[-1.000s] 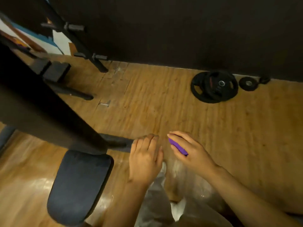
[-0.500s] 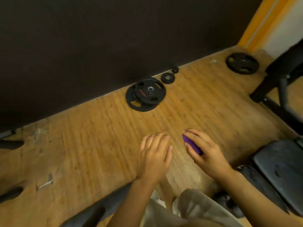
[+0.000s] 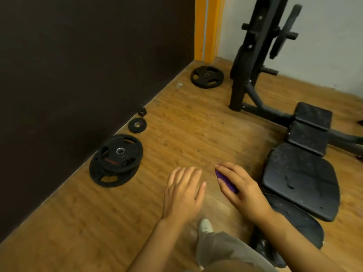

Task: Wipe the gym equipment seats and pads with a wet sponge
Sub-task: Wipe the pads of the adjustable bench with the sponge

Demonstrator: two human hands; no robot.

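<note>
Sponge [image 3: 225,180], purple one, sits tucked in the right hand [image 3: 242,190], fingers and thumb curled round it so only a strip shows on the hand's inner side. Just left of that grip the left hand [image 3: 182,193] hangs flat with fingers straight and together, holding nothing; neither hand touches any equipment. Right beside the gripping hand is the black seat pad [image 3: 300,181], pretty scuffed and speckled, with two smaller square pads [image 3: 310,126] past it and the black upright frame [image 3: 249,55] further out. Floor [image 3: 186,124] is worn wood-look planks. Off to the left of the hands, a stack of weight plates [image 3: 115,160] lies along the dark wall [image 3: 78,65], with a small plate [image 3: 137,125] beyond it. Another plate [image 3: 207,76] lies in the corner by an orange strip [image 3: 206,28], where a pale wall starts.
</note>
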